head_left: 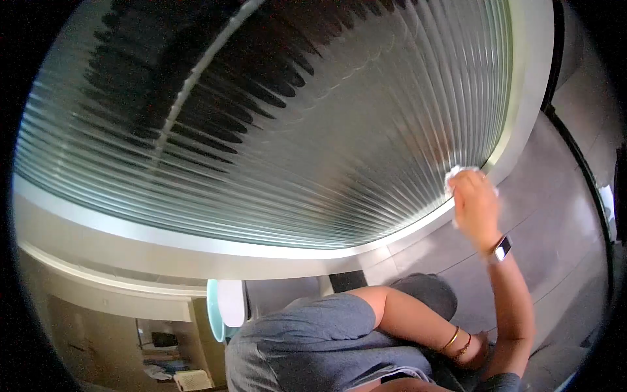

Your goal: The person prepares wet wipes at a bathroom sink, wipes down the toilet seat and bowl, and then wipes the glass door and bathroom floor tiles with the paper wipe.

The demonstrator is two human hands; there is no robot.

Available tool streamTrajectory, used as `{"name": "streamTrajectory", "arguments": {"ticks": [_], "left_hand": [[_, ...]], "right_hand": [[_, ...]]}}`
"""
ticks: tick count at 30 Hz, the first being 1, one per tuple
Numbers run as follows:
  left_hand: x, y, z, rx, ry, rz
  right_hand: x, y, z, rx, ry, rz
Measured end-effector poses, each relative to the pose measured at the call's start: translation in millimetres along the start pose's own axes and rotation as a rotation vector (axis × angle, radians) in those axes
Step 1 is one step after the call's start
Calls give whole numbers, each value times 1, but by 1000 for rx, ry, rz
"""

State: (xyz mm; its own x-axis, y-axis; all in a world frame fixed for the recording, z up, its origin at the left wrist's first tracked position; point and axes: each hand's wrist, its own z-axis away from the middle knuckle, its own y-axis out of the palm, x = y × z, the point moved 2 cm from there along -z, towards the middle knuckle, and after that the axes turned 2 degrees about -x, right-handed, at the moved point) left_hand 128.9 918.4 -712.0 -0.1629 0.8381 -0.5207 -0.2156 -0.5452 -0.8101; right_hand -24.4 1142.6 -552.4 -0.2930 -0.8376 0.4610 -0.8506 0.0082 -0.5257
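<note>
My right hand (475, 206), with a watch (501, 248) on its wrist, is closed around a crumpled white cloth (454, 178); whether it is fabric or paper I cannot tell. The cloth is at the lower right edge of a ribbed glass panel (366, 130), by its pale frame (506, 157). Lower down, my left arm is bent in front of my body, with a gold bangle and a thin bracelet. My left hand (480, 349) lies beside my right forearm, which partly covers it; its fingers are hidden.
Grey floor tiles (548, 189) lie right of the frame, crossed by a dark curved strip (588, 176). Below the frame stands a turquoise basin (213, 310) beside a white object (230, 302). Various items sit in an opening (166, 356) at lower left.
</note>
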Motion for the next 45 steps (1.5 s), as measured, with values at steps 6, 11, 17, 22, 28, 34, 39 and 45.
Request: {"name": "streamTrajectory", "arguments": {"ticks": [6,11,17,22,28,34,39,45], "left_hand": [[4,14,-18,44,-97,121],[-6,4,0,-16,-124,105],[-15,-12,13,-79,-94,105],[-51,-67,54,117,109,-197],[-110,-101,78,27,-54,-250],[-80,-179,126,-443,-63,682],[-67,-210,77,-110,302,1796],[-72,-219,26,-17,422,2039]], "right_hand": [[128,-15,-89,-326,-510,-399],[220,-16,-151,-582,-534,-389],[127,32,-34,-83,-382,-198],[-23,44,119,440,157,-15],[-76,-155,320,376,1238,284],[-32,-173,500,71,1481,595],[-15,-119,529,176,1403,726],[-110,-194,567,-66,1573,917]]}}
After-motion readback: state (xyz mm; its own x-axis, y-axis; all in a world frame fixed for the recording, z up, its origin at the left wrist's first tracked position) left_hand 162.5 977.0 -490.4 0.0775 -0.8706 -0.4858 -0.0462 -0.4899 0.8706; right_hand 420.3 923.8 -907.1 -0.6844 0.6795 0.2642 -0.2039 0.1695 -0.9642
